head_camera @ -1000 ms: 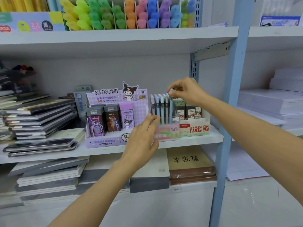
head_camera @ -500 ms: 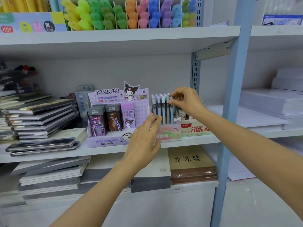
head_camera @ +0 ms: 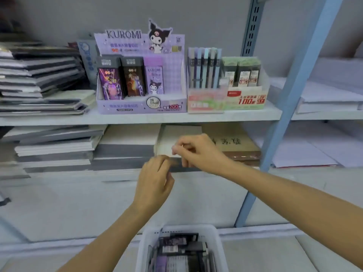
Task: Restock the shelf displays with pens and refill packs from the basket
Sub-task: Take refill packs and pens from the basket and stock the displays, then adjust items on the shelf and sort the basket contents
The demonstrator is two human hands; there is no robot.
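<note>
A white basket (head_camera: pixel 145 239) stands low at the front with several dark and purple refill packs (head_camera: pixel 179 250) inside. On the shelf, the purple Kuromi display box (head_camera: pixel 141 107) shows three packs. Beside it to the right stands a row of pastel pens (head_camera: pixel 204 67) in a pink-fronted holder (head_camera: pixel 206 104), then green-topped lead packs (head_camera: pixel 241 71). My left hand (head_camera: pixel 155 179) and my right hand (head_camera: pixel 196 154) hang close together in front of the lower shelf, above the basket. The fingers of both are loosely curled, and I see nothing in either.
Notebook stacks (head_camera: pixel 39 75) fill the shelf's left side. Paper reams (head_camera: pixel 59 148) and a brown pack (head_camera: pixel 235 147) lie on the lower shelf. A blue upright post (head_camera: pixel 290 95) rises to the right, and past it lie white paper piles (head_camera: pixel 324 93).
Both hands left the pen holder and dropped below the shelf edge. The view tilted down, so the basket now shows and the top shelf is out of sight.
</note>
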